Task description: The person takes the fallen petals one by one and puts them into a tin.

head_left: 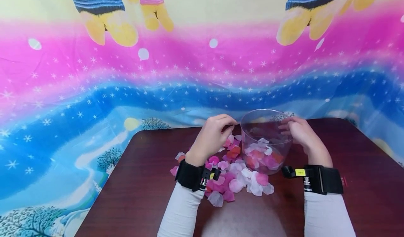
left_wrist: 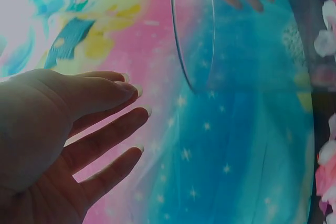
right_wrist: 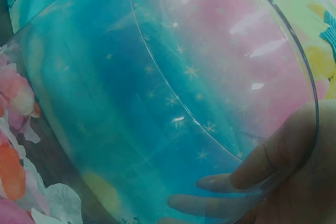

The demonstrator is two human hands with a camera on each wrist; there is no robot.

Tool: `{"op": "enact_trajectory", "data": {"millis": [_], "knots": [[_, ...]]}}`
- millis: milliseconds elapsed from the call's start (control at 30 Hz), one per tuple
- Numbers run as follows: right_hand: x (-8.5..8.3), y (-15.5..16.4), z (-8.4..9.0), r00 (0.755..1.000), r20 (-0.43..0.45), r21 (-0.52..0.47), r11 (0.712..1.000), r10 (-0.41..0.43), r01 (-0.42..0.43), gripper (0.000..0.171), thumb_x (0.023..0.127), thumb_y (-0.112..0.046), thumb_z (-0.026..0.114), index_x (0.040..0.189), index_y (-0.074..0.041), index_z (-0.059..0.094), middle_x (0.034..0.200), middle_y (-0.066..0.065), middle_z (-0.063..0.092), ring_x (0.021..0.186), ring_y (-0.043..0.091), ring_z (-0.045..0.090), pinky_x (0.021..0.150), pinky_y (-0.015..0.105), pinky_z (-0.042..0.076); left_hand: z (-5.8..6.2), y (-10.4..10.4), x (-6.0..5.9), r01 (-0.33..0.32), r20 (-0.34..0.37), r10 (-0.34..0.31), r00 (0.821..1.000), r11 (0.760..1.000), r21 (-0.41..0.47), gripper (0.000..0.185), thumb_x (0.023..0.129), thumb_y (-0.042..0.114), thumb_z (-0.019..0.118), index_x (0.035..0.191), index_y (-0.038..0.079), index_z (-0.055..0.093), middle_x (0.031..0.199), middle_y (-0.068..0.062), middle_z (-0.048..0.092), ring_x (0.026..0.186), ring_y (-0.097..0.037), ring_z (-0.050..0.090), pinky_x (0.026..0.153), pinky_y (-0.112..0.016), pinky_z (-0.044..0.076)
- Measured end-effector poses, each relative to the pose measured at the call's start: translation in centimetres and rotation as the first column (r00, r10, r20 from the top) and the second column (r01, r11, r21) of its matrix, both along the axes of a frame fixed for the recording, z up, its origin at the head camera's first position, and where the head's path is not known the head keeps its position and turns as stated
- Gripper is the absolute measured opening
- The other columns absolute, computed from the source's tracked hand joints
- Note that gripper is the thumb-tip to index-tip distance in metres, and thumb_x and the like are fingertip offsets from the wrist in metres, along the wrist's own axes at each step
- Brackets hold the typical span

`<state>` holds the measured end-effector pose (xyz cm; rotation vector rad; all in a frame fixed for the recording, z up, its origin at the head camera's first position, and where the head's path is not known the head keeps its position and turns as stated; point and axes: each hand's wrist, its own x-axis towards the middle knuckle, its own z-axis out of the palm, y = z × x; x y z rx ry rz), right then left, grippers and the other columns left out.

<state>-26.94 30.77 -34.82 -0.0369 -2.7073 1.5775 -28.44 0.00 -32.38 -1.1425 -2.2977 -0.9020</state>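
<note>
Petals (head_left: 235, 181) lying scattered on the dark table (head_left: 142, 195), more resting inside the clear cup (head_left: 265, 139) standing among them. Right hand (head_left: 300, 133) wrapping curled fingers (right_wrist: 247, 174) round the cup's wall; left hand (head_left: 211, 137) hovering just beside its rim, fingers (left_wrist: 105, 140) relaxed and slightly apart, holding nothing

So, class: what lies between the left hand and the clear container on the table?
Loose fabric petals lie on the table between the left hand and the clear container. The head view shows this; above them the gap is bare.
</note>
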Motion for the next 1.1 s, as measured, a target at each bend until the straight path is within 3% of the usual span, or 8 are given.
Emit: {"op": "enact_trajectory", "data": {"millis": [167, 400, 667, 867, 1000, 1100], "knots": [[-0.1, 0.0, 0.1, 1.0, -0.004, -0.004, 1.0, 0.009, -0.009, 0.055, 0.102, -0.012, 0.019, 0.15, 0.01, 0.034, 0.148, 0.035, 0.044, 0.132, 0.051, 0.048, 0.094, 0.056, 0.05, -0.3, -1.5, -1.1, -0.036, 0.054, 0.037, 0.998, 0.999, -0.019, 0.015, 0.099, 0.004, 0.067, 0.111, 0.009, 0.074, 0.109, -0.004, 0.071, 0.102, -0.017, 0.067, 0.089, -0.028, 0.055], [0.0, 0.0, 0.0, 1.0, -0.009, 0.0, 1.0, 0.009, -0.009, 0.054, 0.102, -0.011, 0.02, 0.15, 0.01, 0.035, 0.148, 0.035, 0.044, 0.131, 0.051, 0.049, 0.096, 0.057, 0.049, -1.7, -2.4, -2.4, -0.066, 0.136, 0.086, 0.987, 0.986, -0.151, 0.015, 0.096, 0.002, 0.069, 0.109, 0.006, 0.075, 0.107, -0.009, 0.072, 0.099, -0.022, 0.068, 0.089, -0.033, 0.056], [0.1, 0.0, 0.0, 1.0, 0.002, -0.005, 1.0, 0.006, -0.006, 0.055, 0.102, -0.012, 0.018, 0.15, 0.009, 0.034, 0.149, 0.034, 0.043, 0.133, 0.051, 0.047, 0.1, 0.06, 0.046, -2.8, -1.4, -2.7, -0.045, 0.262, 0.125, 0.957, 0.955, -0.294, 0.018, 0.096, 0.007, 0.071, 0.113, 0.008, 0.074, 0.113, -0.008, 0.072, 0.1, -0.021, 0.065, 0.087, -0.031, 0.055], [0.2, 0.0, 0.0, 1.0, 0.017, -0.01, 1.0, 0.011, -0.01, 0.055, 0.102, -0.012, 0.018, 0.15, 0.009, 0.034, 0.149, 0.034, 0.042, 0.133, 0.051, 0.047, 0.098, 0.059, 0.047, -3.7, 0.1, -2.3, 0.016, 0.347, 0.124, 0.93, 0.926, -0.376, 0.015, 0.093, 0.012, 0.077, 0.107, 0.011, 0.076, 0.107, -0.005, 0.072, 0.094, -0.016, 0.066, 0.081, -0.025, 0.054], [0.2, 0.0, 0.0, 1.0, 0.017, -0.011, 1.0, 0.01, -0.01, 0.055, 0.102, -0.012, 0.018, 0.151, 0.009, 0.035, 0.149, 0.034, 0.043, 0.134, 0.051, 0.047, 0.099, 0.06, 0.046, -4.7, 1.3, -2.3, 0.058, 0.364, 0.112, 0.925, 0.903, -0.425, 0.02, 0.09, 0.013, 0.08, 0.109, 0.009, 0.077, 0.105, -0.005, 0.072, 0.093, -0.016, 0.066, 0.081, -0.023, 0.055], [0.2, 0.0, 0.0, 1.0, 0.012, -0.011, 1.0, 0.009, -0.009, 0.055, 0.102, -0.012, 0.018, 0.15, 0.009, 0.035, 0.149, 0.034, 0.043, 0.134, 0.051, 0.047, 0.101, 0.061, 0.045, -5.6, 1.8, -2.5, 0.037, 0.353, 0.135, 0.926, 0.897, -0.44, 0.025, 0.088, 0.012, 0.082, 0.111, 0.007, 0.077, 0.107, -0.006, 0.072, 0.097, -0.018, 0.068, 0.084, -0.025, 0.057]]}}
